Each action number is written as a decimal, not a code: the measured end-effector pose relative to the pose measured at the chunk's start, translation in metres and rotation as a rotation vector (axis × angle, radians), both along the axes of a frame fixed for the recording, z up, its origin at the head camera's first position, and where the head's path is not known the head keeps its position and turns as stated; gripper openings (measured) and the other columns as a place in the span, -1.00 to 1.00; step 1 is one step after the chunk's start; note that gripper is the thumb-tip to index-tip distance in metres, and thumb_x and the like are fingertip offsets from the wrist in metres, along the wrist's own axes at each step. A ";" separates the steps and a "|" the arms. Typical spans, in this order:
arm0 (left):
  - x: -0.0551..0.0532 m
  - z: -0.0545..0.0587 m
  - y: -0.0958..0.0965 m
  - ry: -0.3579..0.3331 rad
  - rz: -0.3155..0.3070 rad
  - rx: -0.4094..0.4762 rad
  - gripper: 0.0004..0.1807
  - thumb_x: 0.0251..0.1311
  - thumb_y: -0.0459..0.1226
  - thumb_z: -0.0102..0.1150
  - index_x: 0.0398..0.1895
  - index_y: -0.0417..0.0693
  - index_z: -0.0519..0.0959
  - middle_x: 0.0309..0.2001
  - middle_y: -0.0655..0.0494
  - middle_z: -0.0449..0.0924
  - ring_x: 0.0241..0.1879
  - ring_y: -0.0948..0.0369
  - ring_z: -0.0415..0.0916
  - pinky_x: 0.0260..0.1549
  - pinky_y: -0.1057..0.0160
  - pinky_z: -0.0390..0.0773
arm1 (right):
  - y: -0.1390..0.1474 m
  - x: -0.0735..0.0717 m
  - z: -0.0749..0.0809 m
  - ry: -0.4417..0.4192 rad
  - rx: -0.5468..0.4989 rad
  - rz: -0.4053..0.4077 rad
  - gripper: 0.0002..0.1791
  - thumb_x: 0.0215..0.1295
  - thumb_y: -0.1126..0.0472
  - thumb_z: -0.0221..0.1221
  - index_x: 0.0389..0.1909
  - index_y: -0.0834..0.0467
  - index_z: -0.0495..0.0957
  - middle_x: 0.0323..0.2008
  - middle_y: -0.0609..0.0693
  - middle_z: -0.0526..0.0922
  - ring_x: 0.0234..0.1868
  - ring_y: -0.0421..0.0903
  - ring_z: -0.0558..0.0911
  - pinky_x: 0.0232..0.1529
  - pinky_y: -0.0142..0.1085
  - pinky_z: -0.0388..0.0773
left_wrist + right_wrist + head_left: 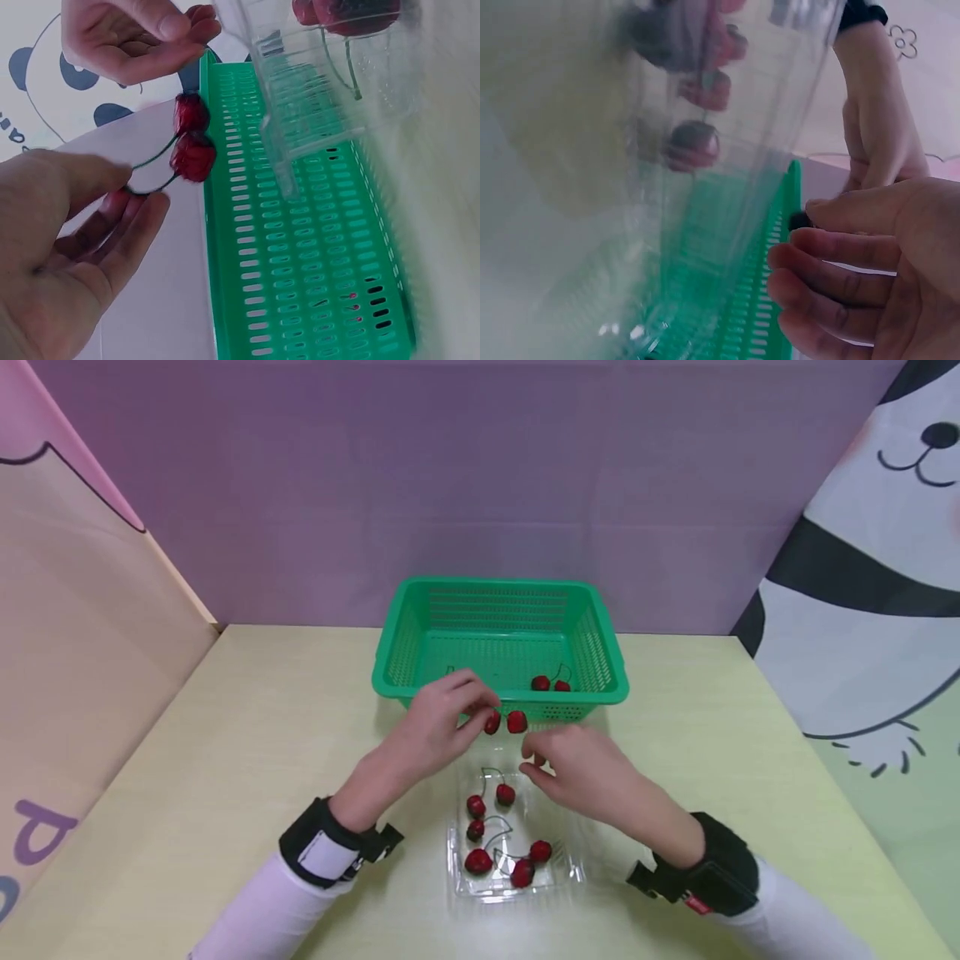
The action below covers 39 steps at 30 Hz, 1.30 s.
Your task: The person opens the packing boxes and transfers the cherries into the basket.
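My left hand pinches the green stems of a joined pair of red cherries between thumb and fingers. The pair hangs by the near side of the green basket, and both cherries show plainly in the left wrist view. Facing it from the right is my right hand, its fingers loosely bent and holding nothing, above the clear plastic box. Several stemmed cherries lie in that box. Inside the green basket sits another cherry pair; the left hand hides part of the basket.
The basket stands at the back of the pale table, close to a purple backdrop. The plastic box lies in front of it, nearer me. Printed panels flank the table, one with a panda on the right.
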<state>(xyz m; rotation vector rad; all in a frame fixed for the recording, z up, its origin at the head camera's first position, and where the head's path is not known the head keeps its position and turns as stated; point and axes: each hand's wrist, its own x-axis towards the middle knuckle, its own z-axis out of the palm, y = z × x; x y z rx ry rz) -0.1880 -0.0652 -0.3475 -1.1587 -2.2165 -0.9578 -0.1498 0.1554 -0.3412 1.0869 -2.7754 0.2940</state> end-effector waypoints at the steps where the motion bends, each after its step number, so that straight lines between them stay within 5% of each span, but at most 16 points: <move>1: 0.000 0.000 0.000 -0.003 0.004 0.021 -0.86 0.11 -0.55 0.31 -0.29 -0.24 0.64 -0.29 0.09 0.53 -0.31 0.23 0.57 -0.25 0.51 0.50 | -0.002 0.001 -0.001 -0.008 0.015 0.004 -0.88 0.18 0.15 0.38 -0.40 0.05 0.62 -0.49 -0.21 0.60 -0.46 -0.24 0.61 -0.46 -0.48 0.46; 19: -0.009 0.002 -0.006 0.014 0.138 0.214 -0.88 0.11 -0.58 0.28 -0.31 -0.29 0.64 -0.29 0.05 0.53 -0.32 0.21 0.57 -0.28 0.50 0.53 | -0.021 0.013 -0.009 -0.107 0.195 0.086 -0.86 0.21 0.13 0.35 -0.40 0.02 0.57 -0.58 -0.25 0.47 -0.56 -0.28 0.51 -0.55 -0.50 0.37; 30: -0.015 0.000 -0.013 0.003 0.225 0.254 -0.88 0.13 -0.57 0.28 -0.29 -0.28 0.65 -0.29 0.07 0.55 -0.30 0.21 0.56 -0.30 0.50 0.53 | -0.033 0.017 -0.013 -0.198 0.256 0.081 -0.81 0.24 0.16 0.34 -0.20 0.10 0.57 -0.56 -0.20 0.49 -0.59 -0.29 0.45 -0.56 -0.50 0.38; 39: -0.019 -0.001 -0.017 0.008 0.271 0.266 -0.87 0.13 -0.57 0.28 -0.27 -0.29 0.64 -0.27 0.06 0.54 -0.28 0.20 0.58 -0.30 0.50 0.53 | -0.035 0.015 -0.018 -0.214 0.236 0.075 -0.84 0.22 0.16 0.34 -0.24 0.08 0.58 -0.55 -0.21 0.51 -0.58 -0.30 0.44 -0.52 -0.51 0.39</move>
